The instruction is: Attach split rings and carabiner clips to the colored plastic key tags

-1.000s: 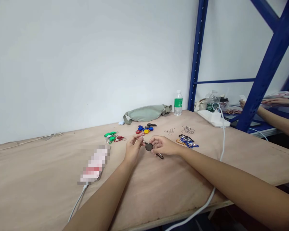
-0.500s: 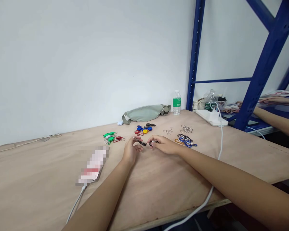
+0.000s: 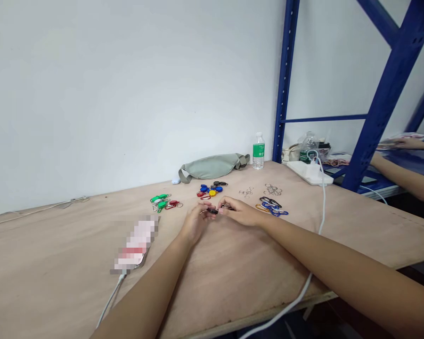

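From here, the left hand [image 3: 197,222] and right hand [image 3: 238,212] look pinched shut on a small dark key fob [image 3: 212,211] at twelve o'clock on the plywood bench [image 3: 233,278], though fingers hide much of it, so I'd call for a steady, fine grip next.

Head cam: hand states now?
Left hand: closed, pinching a dark key tag.
Right hand: closed, pinching the same tag.

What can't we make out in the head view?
All head view:
Black piece: mostly hidden by the left hand and right hand; shape unclear.
Pixelated object: blur hides what it is.
Metal rings: too small to count.
Co-worker's arm: cut off by the right edge.
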Motion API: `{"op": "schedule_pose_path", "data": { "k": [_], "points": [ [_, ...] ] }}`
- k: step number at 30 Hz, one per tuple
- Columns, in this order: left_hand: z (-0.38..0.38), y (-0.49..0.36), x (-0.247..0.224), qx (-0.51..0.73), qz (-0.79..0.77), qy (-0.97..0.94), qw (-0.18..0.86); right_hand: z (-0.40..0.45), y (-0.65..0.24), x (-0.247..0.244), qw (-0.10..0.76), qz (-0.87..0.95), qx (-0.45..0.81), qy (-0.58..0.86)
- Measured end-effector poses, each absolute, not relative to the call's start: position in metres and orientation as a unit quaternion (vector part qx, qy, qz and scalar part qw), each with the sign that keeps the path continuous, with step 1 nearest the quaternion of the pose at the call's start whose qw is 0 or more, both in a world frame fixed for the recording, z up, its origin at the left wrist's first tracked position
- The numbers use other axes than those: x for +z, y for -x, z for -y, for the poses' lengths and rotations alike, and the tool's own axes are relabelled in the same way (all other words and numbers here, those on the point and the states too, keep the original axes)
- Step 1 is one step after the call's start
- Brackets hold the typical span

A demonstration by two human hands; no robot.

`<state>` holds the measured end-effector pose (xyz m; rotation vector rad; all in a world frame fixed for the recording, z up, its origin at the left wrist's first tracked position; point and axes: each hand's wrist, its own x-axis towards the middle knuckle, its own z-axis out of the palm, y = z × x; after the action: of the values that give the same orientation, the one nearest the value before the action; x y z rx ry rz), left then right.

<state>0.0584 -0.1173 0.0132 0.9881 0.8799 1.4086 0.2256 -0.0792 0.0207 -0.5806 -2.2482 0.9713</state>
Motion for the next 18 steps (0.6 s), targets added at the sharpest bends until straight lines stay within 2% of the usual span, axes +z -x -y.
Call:
{"op": "schedule_pose_path", "data": {
  "k": [9,18],
  "points": [
    [0.1174,-0.0623,0.0104,0.598,-0.421,-0.503,0.461,0.0735,-0.2258,0.0148,0.298,0.869,0.300,0.256],
    [0.1180,-0.0666,0.0126,0.567,-0.453,-0.531,0.438,0.0814,-0.2224,0.0181,0.279,0.885,0.277,0.251]
  ]
}}
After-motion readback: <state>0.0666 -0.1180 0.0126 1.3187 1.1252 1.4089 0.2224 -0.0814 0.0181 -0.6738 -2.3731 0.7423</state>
